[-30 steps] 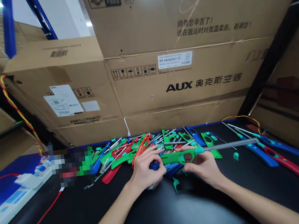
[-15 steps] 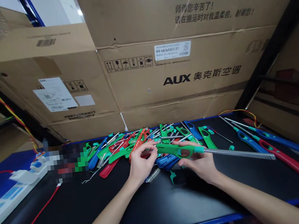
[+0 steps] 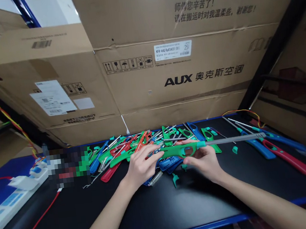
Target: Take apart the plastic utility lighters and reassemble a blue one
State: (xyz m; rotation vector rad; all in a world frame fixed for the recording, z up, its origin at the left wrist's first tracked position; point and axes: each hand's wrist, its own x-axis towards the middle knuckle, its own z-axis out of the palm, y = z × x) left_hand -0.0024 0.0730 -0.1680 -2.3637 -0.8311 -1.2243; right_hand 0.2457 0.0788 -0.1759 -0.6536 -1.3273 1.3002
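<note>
A green long-nosed lighter (image 3: 176, 151) lies level above the black tabletop, its metal tube (image 3: 230, 140) pointing right. My right hand (image 3: 207, 163) grips it around the trigger opening, with thumb below and fingers behind. At the handle's left end, my left hand (image 3: 142, 167) has its fingers closed on the handle; the fingertips are partly hidden. Behind both hands spreads a heap of lighter parts, among them a red handle shell (image 3: 112, 171), blue shells (image 3: 170, 164) and metal tubes. A small teal trigger piece (image 3: 176, 180) rests in front of the heap.
To the right lie several lighters with tubes, including a red lighter (image 3: 289, 157) and a blue lighter (image 3: 260, 147). A white power strip (image 3: 9, 199) with a red cable (image 3: 39, 225) sits left. A large cardboard box (image 3: 140, 105) walls off the back.
The lighter has swung nearer level, its tube tip rising. My left fingers have moved from a pinch beside the handle's end to closing over it. The view has shifted slightly.
</note>
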